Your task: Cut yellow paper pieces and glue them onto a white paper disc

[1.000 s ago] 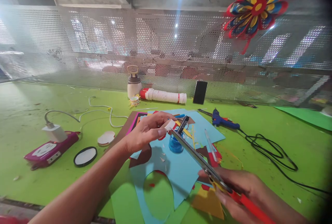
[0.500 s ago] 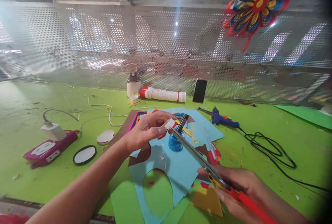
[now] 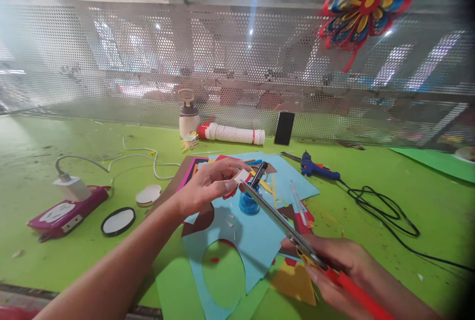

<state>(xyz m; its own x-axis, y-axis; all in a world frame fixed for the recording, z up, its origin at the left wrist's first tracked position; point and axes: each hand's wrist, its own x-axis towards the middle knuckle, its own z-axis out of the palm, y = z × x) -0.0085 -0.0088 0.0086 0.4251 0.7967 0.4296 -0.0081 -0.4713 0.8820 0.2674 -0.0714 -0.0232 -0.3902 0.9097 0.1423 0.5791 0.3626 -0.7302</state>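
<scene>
Grip, left: the left hand pinches a small white paper piece between thumb and fingertips, closed on it and held up above the table.
Grip, right: the right hand is wrapped around the red-handled scissors, fingers closed on the handles; the long blades run up and away to the left and stand parted at the tip, right at the white piece.
Head view, under the grip: a light-blue paper sheet with an oval hole cut from it lies on the green table, with brown, red and yellow scraps around it.
Just beyond the blade tip: a small blue pot stands on the blue sheet.
Right of the blades: a pen lies on the papers; farther right a blue glue gun with its black cable curling off.
Left of the left hand: a white disc and a black-rimmed round lid; farther left a magenta power strip with a white charger plugged in.
Behind the grip, at the mesh wall: a white bottle, a white roll with red ends, and a dark phone leaning upright.
Above right: a red, blue and yellow paper flower hangs on the mesh.
</scene>
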